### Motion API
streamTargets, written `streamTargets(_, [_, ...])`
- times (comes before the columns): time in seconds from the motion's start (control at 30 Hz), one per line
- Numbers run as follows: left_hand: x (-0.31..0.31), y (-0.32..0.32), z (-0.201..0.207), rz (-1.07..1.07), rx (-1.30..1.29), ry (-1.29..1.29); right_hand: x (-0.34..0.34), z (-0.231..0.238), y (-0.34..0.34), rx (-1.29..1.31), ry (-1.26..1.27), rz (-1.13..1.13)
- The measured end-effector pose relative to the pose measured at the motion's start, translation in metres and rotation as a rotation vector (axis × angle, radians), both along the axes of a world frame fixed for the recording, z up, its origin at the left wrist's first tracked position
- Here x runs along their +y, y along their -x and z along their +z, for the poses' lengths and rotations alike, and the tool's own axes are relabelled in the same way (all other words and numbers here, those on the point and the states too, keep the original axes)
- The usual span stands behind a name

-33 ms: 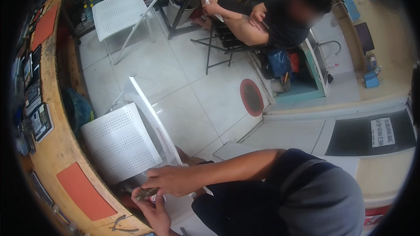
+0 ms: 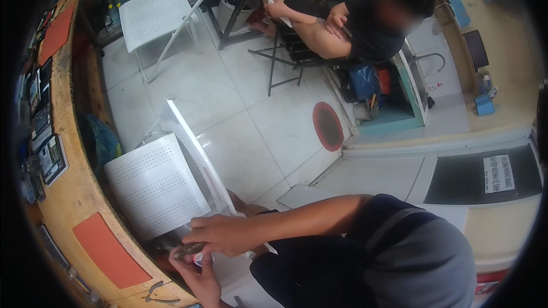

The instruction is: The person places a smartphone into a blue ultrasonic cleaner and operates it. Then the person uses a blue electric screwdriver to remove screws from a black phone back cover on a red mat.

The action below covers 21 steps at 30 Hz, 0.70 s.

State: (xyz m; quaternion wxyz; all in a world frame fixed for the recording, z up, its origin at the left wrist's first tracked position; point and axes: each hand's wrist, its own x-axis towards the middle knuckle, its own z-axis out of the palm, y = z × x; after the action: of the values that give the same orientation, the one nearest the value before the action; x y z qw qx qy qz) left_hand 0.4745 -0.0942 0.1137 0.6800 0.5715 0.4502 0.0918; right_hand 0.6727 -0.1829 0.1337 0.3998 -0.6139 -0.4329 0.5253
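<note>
My right hand [image 2: 225, 235] reaches in from the right, its fingers closed on a small, mottled brown object [image 2: 193, 248] whose kind I cannot make out. Just below it, my left hand [image 2: 200, 276] comes up from the lower edge with fingers bent around the same object's underside. Between the left thumb and fingers shows a small white round thing [image 2: 198, 259] with a coloured mark, partly hidden. Both hands are close together beside the bench edge, near the white perforated chair [image 2: 157, 185].
A wooden bench [image 2: 74, 194] curves along the left, bearing an orange mat [image 2: 111, 250], pliers [image 2: 160, 292] and a tablet-like device [image 2: 52, 159]. A second white chair [image 2: 154, 14] stands farther off. Another person [image 2: 377, 23] sits on a black folding chair [image 2: 297, 51] at the back.
The brown object and my left fingers have shifted slightly. More of the small white round thing shows below the object. The seated person stays in place.
</note>
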Motion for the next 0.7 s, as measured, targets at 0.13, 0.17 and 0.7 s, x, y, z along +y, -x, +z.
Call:
streamTargets(0.13, [0.014, -0.003, 0.011, -0.063, 0.186, -0.013, -0.002, -0.012, -0.02, 0.019, 0.007, -0.202])
streamTargets(0.17, [0.016, -0.006, 0.015, -0.053, 0.163, -0.062, -0.002, -0.014, -0.029, 0.003, -0.024, -0.27])
streamTargets(0.7, [0.02, -0.022, 0.031, -0.076, 0.116, -0.266, 0.006, -0.025, -0.065, 0.832, -0.089, -0.383])
